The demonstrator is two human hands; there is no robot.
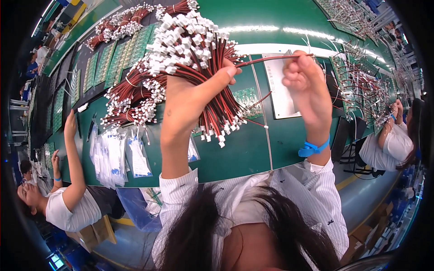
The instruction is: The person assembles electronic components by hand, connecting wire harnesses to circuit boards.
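Note:
My left hand (183, 106) is closed around a thick bundle of red-and-black wire leads (226, 106) with white plug connectors, held up over the green table. The connectors fan out above the hand, and more hang below it. From this bundle a single red-and-black lead (266, 59) stretches to the right. Its far end is pinched between the thumb and fingertips of my right hand (308, 86), which wears a blue wrist strap (313, 148). Under the bundle, a small green circuit board (246, 97) is partly covered.
More tied wire bundles (131, 97) lie left of my hand. Clear plastic bags (110, 156) rest at the table's front edge. A silver metal plate (281, 90) is behind my right hand. Wired circuit boards (357, 86) stand at right. Co-workers (74, 210) sit on both sides.

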